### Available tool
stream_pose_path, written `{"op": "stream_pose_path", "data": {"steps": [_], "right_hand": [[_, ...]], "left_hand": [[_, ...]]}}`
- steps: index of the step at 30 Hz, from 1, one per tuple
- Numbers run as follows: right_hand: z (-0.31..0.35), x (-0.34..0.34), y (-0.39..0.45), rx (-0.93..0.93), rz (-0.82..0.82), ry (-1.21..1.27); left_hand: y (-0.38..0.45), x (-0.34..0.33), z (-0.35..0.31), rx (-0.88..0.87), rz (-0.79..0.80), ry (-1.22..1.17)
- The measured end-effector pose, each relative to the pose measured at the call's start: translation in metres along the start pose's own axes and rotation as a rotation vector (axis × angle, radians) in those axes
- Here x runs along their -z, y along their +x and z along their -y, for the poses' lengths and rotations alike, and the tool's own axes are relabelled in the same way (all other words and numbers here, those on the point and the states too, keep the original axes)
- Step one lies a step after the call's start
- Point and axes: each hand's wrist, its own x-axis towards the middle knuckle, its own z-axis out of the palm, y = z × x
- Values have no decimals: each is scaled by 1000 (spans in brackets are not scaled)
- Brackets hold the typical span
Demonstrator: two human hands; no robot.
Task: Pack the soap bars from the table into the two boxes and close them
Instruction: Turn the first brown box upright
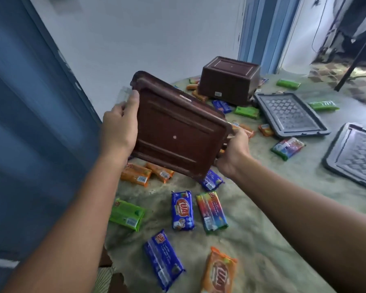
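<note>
I hold a brown plastic box (175, 127) tilted in the air over the table, its underside turned toward me. My left hand (119, 127) grips its left edge and my right hand (234, 152) grips its lower right corner. A second brown box (228, 79) stands upside down at the back of the table. Two dark grey lids lie at the right, the far lid (290, 114) near that second box and the near lid (355, 155) at the frame's edge. Wrapped soap bars lie scattered on the cloth: blue (182, 210), rainbow (211, 210), green (126, 214), orange (219, 271).
The table is covered by a pale green cloth (283, 218). A blue door (30, 123) stands close on the left and a white wall behind. More soap bars lie around the upside-down box and beside the lids. The floor and a dark stand show at the far right.
</note>
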Motion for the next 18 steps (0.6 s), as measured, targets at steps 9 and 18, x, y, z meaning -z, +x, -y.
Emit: {"op": "stream_pose_path", "data": {"steps": [9, 18], "right_hand": [[64, 169, 31, -135, 128, 27], [83, 244, 22, -184, 343, -244]], "left_hand": [[-150, -101, -12, 284, -213, -570], [-232, -108, -7, 481, -56, -830]]}}
